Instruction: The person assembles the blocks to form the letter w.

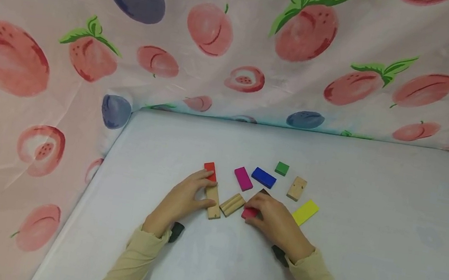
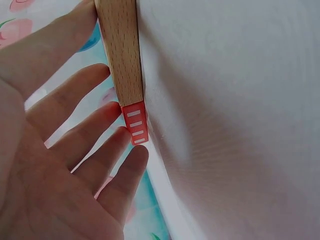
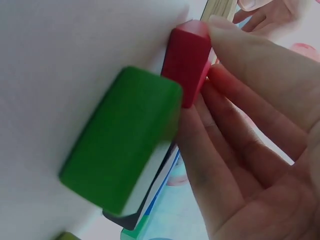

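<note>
My left hand (image 1: 186, 198) lies with lightly bent, spread fingers along a red block (image 1: 210, 171) and a plain wooden block (image 1: 213, 203) set end to end. In the left wrist view the fingertips touch the side of the red block (image 2: 135, 123), which has white stripes on its end, while the thumb reaches the wooden block (image 2: 122, 55). My right hand (image 1: 275, 221) pinches a pinkish-red block (image 1: 248, 213) between thumb and fingers. In the right wrist view a green block (image 3: 120, 140) stands right beside that pinkish-red block (image 3: 186, 62). A grooved wooden block (image 1: 232, 205) lies between the hands.
Behind the hands lie a magenta block (image 1: 243, 178), a blue block (image 1: 264, 177), a small green block (image 1: 282, 168) and a wooden block with holes (image 1: 297, 188). A yellow block (image 1: 305, 212) lies right of my right hand, partly covering a dark block (image 1: 265, 192). Fruit-patterned cloth (image 1: 216, 76) hangs behind the white table (image 1: 370, 203).
</note>
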`<state>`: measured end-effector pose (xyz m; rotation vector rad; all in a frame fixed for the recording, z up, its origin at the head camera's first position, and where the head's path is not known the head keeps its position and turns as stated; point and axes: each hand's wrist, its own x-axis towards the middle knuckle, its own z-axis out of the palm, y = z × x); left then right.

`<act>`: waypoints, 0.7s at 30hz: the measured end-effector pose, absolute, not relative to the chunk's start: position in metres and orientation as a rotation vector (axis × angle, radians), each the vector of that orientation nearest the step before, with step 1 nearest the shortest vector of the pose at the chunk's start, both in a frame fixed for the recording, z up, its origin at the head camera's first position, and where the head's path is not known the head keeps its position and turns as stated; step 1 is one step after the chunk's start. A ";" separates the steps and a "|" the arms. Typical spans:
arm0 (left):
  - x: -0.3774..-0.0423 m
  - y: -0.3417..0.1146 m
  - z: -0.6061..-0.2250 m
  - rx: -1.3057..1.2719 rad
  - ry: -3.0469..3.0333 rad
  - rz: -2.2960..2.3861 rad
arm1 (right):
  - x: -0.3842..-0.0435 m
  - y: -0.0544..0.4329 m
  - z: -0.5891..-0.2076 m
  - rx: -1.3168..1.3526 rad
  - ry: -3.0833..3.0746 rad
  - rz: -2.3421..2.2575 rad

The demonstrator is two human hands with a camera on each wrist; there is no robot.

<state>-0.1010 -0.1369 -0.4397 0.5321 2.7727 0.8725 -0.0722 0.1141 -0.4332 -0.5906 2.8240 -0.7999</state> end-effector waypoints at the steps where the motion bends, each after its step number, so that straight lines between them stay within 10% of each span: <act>1: -0.101 -0.137 -0.440 0.530 2.772 0.873 | -0.072 0.114 -0.433 -0.597 2.826 -0.802; 21: -0.101 -0.137 -0.440 0.526 2.764 0.881 | -0.066 0.108 -0.437 -0.741 2.770 -0.858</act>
